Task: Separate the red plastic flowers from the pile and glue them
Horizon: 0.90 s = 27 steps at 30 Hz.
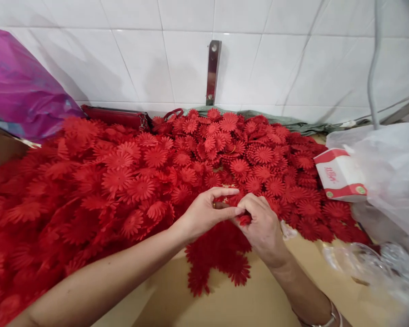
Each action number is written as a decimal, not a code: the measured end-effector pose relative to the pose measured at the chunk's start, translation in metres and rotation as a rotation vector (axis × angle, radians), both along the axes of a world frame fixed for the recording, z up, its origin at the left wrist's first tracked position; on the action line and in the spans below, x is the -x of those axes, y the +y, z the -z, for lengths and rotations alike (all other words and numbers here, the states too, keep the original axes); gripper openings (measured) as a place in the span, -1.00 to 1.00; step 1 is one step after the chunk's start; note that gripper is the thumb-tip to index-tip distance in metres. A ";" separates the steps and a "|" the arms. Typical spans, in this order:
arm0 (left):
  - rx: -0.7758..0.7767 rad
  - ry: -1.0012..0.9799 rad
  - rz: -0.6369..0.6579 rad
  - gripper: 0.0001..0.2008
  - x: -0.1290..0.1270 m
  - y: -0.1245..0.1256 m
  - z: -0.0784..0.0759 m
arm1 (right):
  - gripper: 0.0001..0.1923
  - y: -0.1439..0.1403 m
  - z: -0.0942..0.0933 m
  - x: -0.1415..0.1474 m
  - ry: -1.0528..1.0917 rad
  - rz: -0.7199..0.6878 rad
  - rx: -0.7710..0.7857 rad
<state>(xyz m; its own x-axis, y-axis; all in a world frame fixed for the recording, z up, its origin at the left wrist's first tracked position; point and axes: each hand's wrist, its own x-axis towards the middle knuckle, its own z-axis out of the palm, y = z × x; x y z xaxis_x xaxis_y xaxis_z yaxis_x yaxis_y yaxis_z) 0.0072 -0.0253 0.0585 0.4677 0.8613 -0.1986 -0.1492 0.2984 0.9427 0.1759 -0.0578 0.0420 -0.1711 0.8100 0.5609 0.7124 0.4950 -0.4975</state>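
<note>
A big heap of red fabric flower pieces (129,181) covers the table from the left edge to the right. My left hand (204,213) and my right hand (261,225) meet at the heap's near edge, fingertips pinched together on one small red flower piece (240,210), mostly hidden between them. Below my hands a small cluster of red flowers (218,261) lies on the bare tan table (197,304). My right wrist wears a thin bracelet (329,318).
A purple plastic bag (17,86) sits at the far left. A dark red purse (117,117) lies against the white tiled wall (259,54). At the right are a red-and-white carton (341,175), a translucent white bag (391,177) and clear plastic wrap (368,268).
</note>
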 end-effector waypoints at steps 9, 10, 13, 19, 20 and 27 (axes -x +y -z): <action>-0.285 0.141 0.124 -0.60 0.003 0.024 -0.015 | -0.53 -0.021 -0.019 -0.029 0.243 0.043 0.254; -0.374 0.180 0.096 -0.63 0.007 0.030 -0.017 | -0.53 -0.024 -0.021 -0.035 0.254 0.061 0.251; -0.551 0.333 0.136 -0.63 0.028 0.053 -0.024 | -0.54 -0.036 -0.018 -0.048 0.216 0.112 0.269; -0.877 0.632 0.313 -0.51 0.064 0.089 -0.059 | -0.67 -0.068 0.013 -0.044 0.000 -0.011 0.479; -0.905 0.633 0.302 -0.53 0.065 0.093 -0.068 | -0.55 -0.075 0.019 -0.040 -0.044 -0.004 0.448; -0.797 0.477 0.295 -0.64 0.021 0.094 -0.128 | 0.23 -0.083 0.058 0.011 -0.368 -0.168 0.354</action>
